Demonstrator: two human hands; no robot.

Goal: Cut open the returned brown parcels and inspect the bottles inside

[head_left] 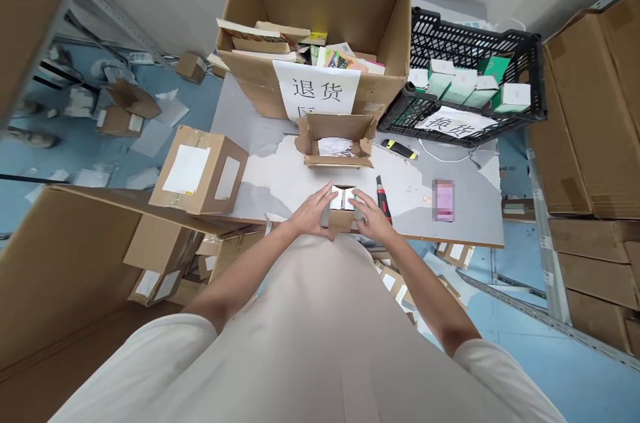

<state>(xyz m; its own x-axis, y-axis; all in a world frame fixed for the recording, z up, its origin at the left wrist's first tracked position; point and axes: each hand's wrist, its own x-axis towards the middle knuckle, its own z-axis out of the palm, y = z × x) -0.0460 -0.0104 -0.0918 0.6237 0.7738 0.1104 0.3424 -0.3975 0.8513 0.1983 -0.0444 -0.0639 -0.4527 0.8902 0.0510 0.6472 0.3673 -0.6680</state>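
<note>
In the head view, one small brown box sits at the table's near edge, two white panels at its top. The left hand spreads its fingers along one side; the right hand bends its fingers at the other, pinching or not I cannot tell. Around: two knives, one crate.

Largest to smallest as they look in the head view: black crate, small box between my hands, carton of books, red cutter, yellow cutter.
1. Carton of books
2. Black crate
3. Small box
4. Red cutter and yellow cutter: too alike to rank
</note>
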